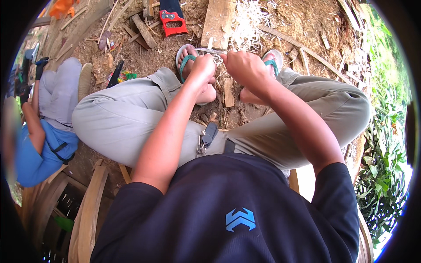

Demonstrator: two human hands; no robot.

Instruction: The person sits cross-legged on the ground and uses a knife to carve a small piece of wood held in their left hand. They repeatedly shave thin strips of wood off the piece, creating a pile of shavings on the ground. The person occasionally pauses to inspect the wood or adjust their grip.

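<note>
Both my hands are closed on a drawknife [208,50], whose thin metal blade shows between them; its handles are hidden inside my fists. My left hand [203,69] is at the blade's left end, just right of my left foot. Gripping the other end, my right hand [246,68] is close to my right foot. The blade lies across the near end of a wooden plank [218,22], which runs away from me. A small pale sliver [210,43] sticks up at the blade.
Pale shavings [251,28] are heaped right of the plank. A red-handled handsaw [174,27] lies left of it. Wood offcuts [144,31] and a small wood block [229,92] are on the dirt. A person in blue [48,149] sits at the left; leafy plants [381,175] stand at the right.
</note>
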